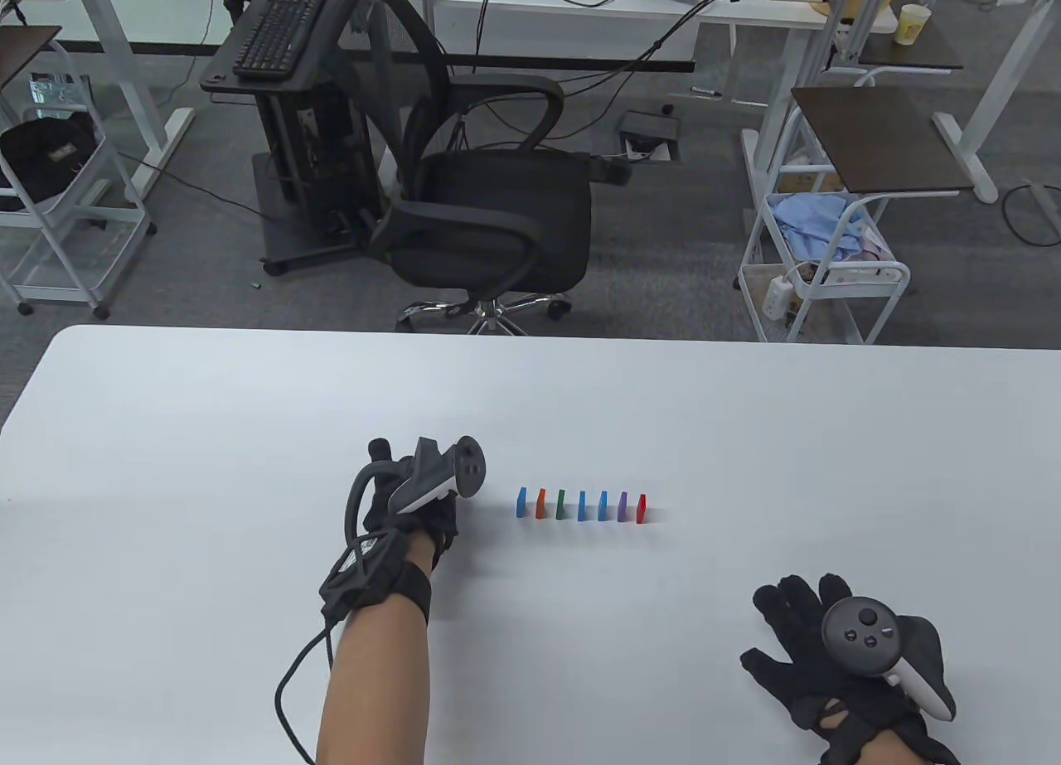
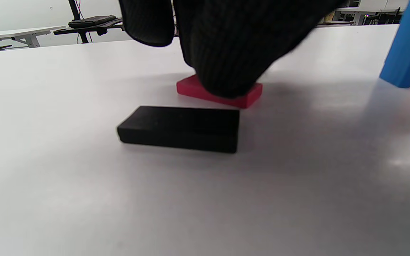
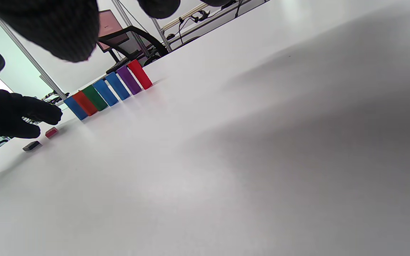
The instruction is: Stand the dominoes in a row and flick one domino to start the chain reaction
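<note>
Clearly the left hand (image 1: 414, 500) is nearer: its fingers (image 2: 226, 64) reach down onto the pink domino (image 2: 242, 97) lying flat on the surface (image 1: 249, 433), left of the standing row (image 1: 582, 505); whether they grip it is hidden. Right hand (image 1: 845, 657) rests flat, fingers spread.

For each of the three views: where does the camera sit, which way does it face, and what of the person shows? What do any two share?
Table view: overhead, looking down; left hand, right hand, domino row.
Left wrist view: low over the table; fingers above the flat pink domino, black domino nearer.
Right wrist view: low, tilted, facing the row; fingertips at top.
Shared: both wrist views show the two flat dominoes.
</note>
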Demonstrator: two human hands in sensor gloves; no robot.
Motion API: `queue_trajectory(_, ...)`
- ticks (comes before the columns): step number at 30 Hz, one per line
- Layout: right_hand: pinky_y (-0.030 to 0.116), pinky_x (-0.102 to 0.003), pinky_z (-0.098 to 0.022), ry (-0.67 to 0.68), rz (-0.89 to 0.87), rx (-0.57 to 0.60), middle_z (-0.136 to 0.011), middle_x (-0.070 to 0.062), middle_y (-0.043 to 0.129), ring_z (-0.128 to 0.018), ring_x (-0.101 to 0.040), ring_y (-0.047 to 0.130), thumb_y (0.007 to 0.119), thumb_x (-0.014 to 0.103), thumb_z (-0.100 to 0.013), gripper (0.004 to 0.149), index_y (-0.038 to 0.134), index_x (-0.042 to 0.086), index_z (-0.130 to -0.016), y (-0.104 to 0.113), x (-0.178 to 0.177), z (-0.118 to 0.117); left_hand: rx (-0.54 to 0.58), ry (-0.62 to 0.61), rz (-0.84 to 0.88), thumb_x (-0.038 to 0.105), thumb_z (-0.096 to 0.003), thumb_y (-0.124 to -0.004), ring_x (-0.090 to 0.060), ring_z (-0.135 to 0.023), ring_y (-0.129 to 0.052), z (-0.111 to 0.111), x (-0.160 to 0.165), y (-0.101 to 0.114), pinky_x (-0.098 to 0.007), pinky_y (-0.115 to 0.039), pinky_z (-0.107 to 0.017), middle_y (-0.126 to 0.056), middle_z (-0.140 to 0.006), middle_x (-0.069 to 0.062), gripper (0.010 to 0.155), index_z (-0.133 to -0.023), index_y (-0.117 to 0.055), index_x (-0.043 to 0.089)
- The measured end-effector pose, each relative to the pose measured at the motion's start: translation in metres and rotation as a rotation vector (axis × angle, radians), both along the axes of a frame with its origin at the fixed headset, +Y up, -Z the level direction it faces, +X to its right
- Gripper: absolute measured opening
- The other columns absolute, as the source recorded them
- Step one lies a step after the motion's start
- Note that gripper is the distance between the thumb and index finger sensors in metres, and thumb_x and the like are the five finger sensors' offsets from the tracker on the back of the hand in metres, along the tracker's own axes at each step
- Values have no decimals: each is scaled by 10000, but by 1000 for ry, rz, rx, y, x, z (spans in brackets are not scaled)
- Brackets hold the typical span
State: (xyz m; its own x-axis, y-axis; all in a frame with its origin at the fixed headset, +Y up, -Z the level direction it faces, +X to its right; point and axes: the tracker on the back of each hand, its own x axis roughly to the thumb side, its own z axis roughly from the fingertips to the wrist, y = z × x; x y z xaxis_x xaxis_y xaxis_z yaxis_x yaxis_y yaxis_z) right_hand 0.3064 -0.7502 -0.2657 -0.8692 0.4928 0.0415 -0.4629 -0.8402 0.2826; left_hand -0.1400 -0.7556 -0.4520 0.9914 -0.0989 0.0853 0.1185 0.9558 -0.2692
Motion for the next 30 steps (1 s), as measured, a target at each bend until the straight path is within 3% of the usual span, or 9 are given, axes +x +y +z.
queue_trajectory(9,-1,-649,-683,3,1,-11,-1158,-118,179,-956,-445,-96,751,564,-504,725,348,289,-1041,-1,-1,-1,-10,-20,-58,291,-421,-944,-302,-1035,-635,-4,6,-5,-709,-133,-704,-737,-1032,49,552,-912,-695,334)
queue_trajectory(17,-1,-649,-683,3,3,-16,-1159,-118,178,-956,-446,-96,751,563,-504,725,349,288,-1041,-2,-1,-1,28,-107,-174,319,-416,-943,-269,-1010,-686,-5,16,-5,-700,-147,-708,-853,-935,52,534,-900,-716,328)
queue_trajectory(24,0,-649,-683,0,-2,-13,-1158,-118,178,-956,-445,-98,750,564,-503,725,348,289,-1041,-2,0,-1,-15,-149,-271,372,-413,-910,-301,-922,-760,-6,26,-9,-714,-141,-713,-899,-886,-44,605,-943,-648,246)
queue_trajectory(30,-1,-649,-684,-3,-10,-8,-1158,-117,177,-956,-445,-98,748,566,-504,723,350,289,-1040,-1,2,-1,10,-111,-203,391,-413,-873,-329,-900,-757,-5,23,-2,-723,-159,-710,-879,-886,-68,577,-943,-667,291)
